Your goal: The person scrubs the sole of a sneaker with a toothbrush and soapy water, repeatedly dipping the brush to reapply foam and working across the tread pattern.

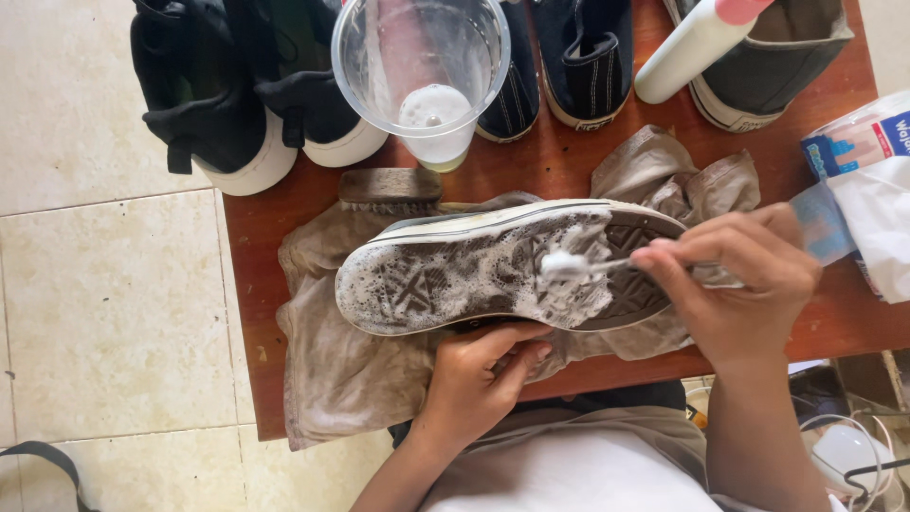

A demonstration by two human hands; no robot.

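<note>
The wooden counter (834,322) carried everything, with pale floor tiles (104,313) off its left edge. A big stained cloth (332,370) was spread over the near half and hung a bit over the near edge. On top of that cloth lay the sneaker (445,275), tipped on its side so the sole faced up, toe toward the left edge, the sole mostly covered in white suds. Along the far edge sat a row of dark shoes (218,104), plus a clear plastic cup (427,66) with foamy water in the bottom and a white bottle (692,43) with a pink cap lying on a grey shoe. A scrub brush (389,188) lay just behind the sneaker.

The left hand (479,379) was clamped on the sneaker's near side, fingers curled under it. The right hand (735,275) was pinched shut around a small toothbrush (573,267), its foamy head pressed on the sole near the heel. A blue-and-white packet (858,142) sat at the right edge.
</note>
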